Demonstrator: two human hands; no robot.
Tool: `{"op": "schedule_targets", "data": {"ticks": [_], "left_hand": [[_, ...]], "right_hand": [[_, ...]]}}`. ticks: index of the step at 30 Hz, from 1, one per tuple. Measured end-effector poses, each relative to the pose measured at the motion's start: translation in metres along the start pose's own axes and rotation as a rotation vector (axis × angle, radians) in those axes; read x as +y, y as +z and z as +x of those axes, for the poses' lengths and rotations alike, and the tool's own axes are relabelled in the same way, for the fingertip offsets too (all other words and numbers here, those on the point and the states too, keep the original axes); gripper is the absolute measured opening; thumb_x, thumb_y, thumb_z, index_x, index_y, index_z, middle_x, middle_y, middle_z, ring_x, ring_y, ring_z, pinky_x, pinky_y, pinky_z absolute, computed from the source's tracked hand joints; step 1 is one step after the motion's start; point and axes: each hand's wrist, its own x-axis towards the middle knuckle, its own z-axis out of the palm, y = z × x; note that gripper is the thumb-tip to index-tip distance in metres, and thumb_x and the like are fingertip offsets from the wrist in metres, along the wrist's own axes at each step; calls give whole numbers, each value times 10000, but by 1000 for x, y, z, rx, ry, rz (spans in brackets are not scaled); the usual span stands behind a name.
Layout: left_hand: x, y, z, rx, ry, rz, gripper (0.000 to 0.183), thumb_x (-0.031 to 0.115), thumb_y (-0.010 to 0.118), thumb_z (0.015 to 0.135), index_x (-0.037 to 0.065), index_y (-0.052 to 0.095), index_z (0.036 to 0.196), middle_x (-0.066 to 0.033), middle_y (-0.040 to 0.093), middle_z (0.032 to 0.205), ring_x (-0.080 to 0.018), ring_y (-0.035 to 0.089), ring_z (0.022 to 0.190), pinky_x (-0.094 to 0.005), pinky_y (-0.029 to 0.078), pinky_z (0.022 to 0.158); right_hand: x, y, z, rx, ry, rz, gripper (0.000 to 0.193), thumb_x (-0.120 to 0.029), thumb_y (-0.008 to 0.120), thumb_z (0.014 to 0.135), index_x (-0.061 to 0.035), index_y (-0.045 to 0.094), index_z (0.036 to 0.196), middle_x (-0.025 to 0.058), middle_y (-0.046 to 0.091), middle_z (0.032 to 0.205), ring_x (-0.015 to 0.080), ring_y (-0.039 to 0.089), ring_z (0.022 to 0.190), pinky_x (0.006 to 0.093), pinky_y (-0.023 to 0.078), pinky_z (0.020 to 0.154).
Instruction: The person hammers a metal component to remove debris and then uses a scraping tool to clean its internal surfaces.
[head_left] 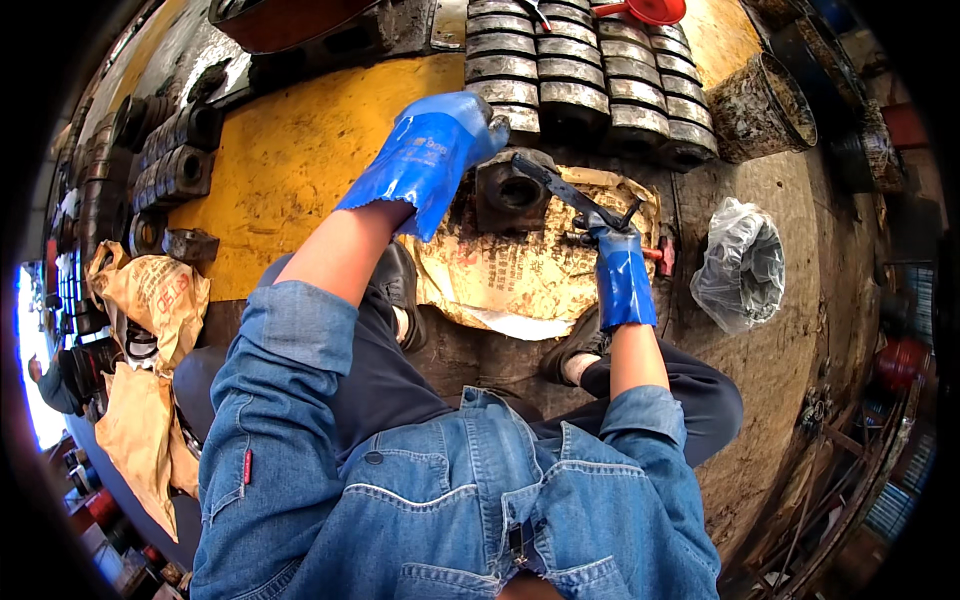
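My left hand, in a blue rubber glove with dark, grimy fingers, reaches forward beside a black metal block with a round hole. Its fingertips lie close to the block's far left corner; what they do is hard to make out. My right hand, gloved the same way, is closed round a long black tool. The tool's kind is unclear; its far end slants left to the block's top edge. The block stands on a flattened, stained paper sack between my feet.
Rows of dark metal blocks stand ahead, with a red scoop-like thing on top. To the right are a grimy drum and a bag-lined container. More blocks and brown paper sacks lie left. A red-ended tool is beside my right hand.
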Motion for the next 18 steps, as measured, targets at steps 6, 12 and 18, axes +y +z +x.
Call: {"op": "schedule_targets", "data": {"ticks": [6,12,18], "left_hand": [[12,-6,-4,5,58,2,464,468,559,887,93,693,1126,-143,690,1152,-320,663,1052,-442,527,914],[-5,6,-1,111,55,12,467,480,585,875,92,698,1109,-159,702,1072,-348,663,1006,-436,523,889],[8,3,-1,58,153,15,447,432,601,887,63,680,1126,-192,685,1111,-351,657,1036,-438,523,907]], "right_hand": [[-8,21,-1,-103,-75,-19,240,-140,691,914,11,692,1100,105,731,868,151,671,641,283,553,562],[-104,20,-32,-177,48,-100,298,-190,715,894,-17,668,1131,73,723,991,127,649,823,256,514,681],[-238,-163,-72,-13,-41,174,363,-291,677,922,-37,668,1181,77,726,933,126,618,692,230,488,600]]}}
